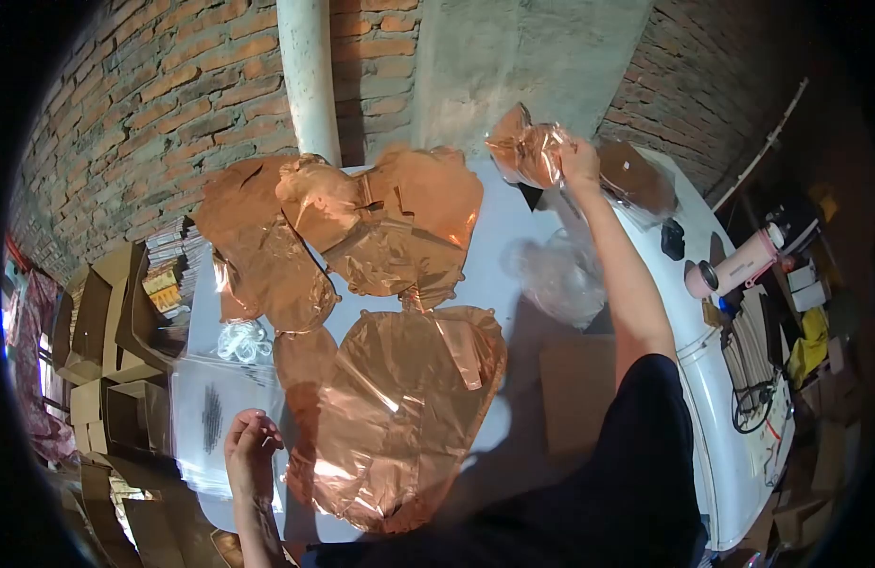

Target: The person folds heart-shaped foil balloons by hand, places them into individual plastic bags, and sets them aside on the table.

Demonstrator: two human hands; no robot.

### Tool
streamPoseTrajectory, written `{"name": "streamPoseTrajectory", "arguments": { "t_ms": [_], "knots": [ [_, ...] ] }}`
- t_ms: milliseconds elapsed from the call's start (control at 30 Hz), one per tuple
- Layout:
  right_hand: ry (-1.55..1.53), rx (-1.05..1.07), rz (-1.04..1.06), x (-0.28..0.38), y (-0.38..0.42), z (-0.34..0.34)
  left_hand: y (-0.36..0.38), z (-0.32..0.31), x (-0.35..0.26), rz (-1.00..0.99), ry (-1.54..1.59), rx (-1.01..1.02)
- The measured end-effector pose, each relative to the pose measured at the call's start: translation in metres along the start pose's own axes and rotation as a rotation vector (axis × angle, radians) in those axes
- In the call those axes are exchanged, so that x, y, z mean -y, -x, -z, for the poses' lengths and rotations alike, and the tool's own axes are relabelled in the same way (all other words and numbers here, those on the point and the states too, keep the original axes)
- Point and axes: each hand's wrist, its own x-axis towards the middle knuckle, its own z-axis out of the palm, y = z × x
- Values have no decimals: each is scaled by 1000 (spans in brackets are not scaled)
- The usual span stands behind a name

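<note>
At the far right of the table, my right hand (577, 163) grips a clear plastic bag with folded copper-coloured foil (530, 150) inside. My left hand (252, 440) hovers over the right edge of a stack of clear plastic sleeves (196, 407), fingers curled together and nothing visible in them. A large flat copper foil balloon (390, 426) lies in front of me, between my hands. Beyond it, more copper foil balloons (409, 218) overlap in a loose pile. A bundle of whitish ribbon or string (244, 342) rests just above the sleeves.
Another bagged copper foil piece (636, 180) and a crumpled clear bag (560, 275) lie on the right. A pink bottle-like object (740, 265) and a black item (673, 240) are farther right. Cardboard boxes (125, 312) stand left, a white pipe (309, 85) behind.
</note>
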Motion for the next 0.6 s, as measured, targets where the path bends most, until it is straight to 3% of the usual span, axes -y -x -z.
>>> {"name": "streamPoseTrajectory", "arguments": {
  "t_ms": [100, 200, 267, 367, 433, 600],
  "knots": [
    [-360, 50, -95, -5, -20, 17, 3, 3, -1, 16, -5, 35],
    [-806, -167, -376, 18, -28, 67, 7, 12, -5, -41, -3, 28],
    [-794, -344, -265, -27, -57, 66, 10, 19, -7, -64, 2, 13],
    [-992, -440, -597, -28, -36, 91, 16, 26, -9, -81, 8, -7],
    [-1105, -108, -716, -69, -13, 85, 18, 32, -9, -79, 12, 1],
    [-1047, 352, -616, 2, 117, 105, 19, 38, -14, -64, -18, 36]
  ]
}}
